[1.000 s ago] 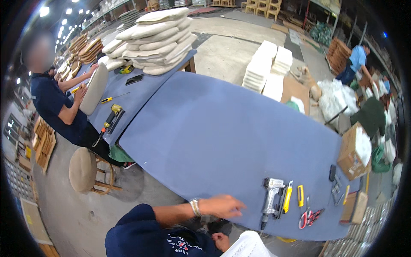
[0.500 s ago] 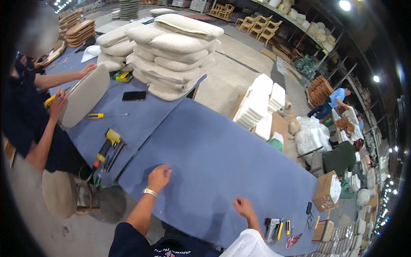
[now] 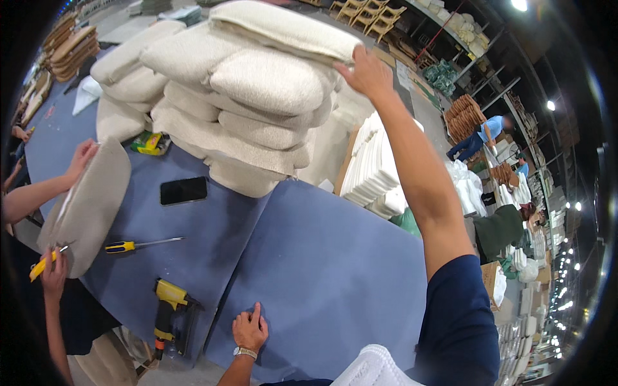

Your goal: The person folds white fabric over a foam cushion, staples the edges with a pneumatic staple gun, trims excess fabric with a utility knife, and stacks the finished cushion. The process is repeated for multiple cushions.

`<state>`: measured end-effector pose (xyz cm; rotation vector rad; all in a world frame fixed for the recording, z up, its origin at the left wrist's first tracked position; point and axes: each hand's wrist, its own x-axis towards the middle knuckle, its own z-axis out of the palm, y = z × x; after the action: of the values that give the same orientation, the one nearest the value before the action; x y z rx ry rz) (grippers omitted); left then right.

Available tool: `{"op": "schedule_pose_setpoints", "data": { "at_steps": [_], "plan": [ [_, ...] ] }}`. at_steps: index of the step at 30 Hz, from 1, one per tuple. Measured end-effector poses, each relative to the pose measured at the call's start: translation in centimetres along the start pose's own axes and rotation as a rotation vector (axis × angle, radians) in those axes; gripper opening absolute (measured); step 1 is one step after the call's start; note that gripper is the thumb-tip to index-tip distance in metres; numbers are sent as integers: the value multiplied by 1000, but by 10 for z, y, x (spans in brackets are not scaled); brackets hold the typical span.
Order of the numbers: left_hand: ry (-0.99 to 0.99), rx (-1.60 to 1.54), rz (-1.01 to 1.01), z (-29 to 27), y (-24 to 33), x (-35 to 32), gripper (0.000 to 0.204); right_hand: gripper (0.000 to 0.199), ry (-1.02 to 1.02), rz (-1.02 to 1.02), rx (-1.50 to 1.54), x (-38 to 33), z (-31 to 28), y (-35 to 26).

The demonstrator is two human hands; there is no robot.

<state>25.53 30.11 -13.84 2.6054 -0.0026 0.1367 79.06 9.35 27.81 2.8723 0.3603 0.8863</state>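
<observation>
My right arm stretches across to a tall stack of cream fabric seat cushions (image 3: 270,80). At the right end of the top cushion (image 3: 290,29), my right hand (image 3: 370,72) is closed on its edge, the thumb lower than the fingers. My left hand (image 3: 250,331), with a watch on the wrist, rests on the blue-grey tabletop (image 3: 328,257). Its fingers are loosely bent and apart, and nothing is in it. Left of that hand lies a yellow and black staple gun (image 3: 168,309).
At the left a co-worker handles a grey-beige cushion (image 3: 106,199) and a yellow utility knife (image 3: 44,265). Between us lie a screwdriver (image 3: 125,246), a phone (image 3: 183,191) and a yellow-green packet (image 3: 151,143). White foam pads (image 3: 373,167) are piled beyond the table.
My right hand has gone from over the near tabletop up to the top cushion and taken its edge. My left hand stays low over the table. The view has shifted toward the stack.
</observation>
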Motion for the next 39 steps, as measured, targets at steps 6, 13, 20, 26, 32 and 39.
{"op": "schedule_pose_setpoints", "data": {
  "at_steps": [6,13,20,26,32,39],
  "plan": [
    [-29,52,-18,-1,-4,-3,52,28,-19,-148,-143,40,30,-8],
    [44,37,14,0,2,-2,48,22,-72,-404,-12,-38,-55,12],
    [151,0,38,-5,-8,5,44,26,-275,65,187,-316,-154,62],
    [170,-39,58,-1,-1,2,42,29,-583,759,446,-640,-216,54],
    [205,-4,53,7,-8,-4,39,35,-801,963,554,-791,-247,3],
    [-55,-453,-98,30,76,12,47,46,-482,916,1048,-747,-201,-4]
  ]
}}
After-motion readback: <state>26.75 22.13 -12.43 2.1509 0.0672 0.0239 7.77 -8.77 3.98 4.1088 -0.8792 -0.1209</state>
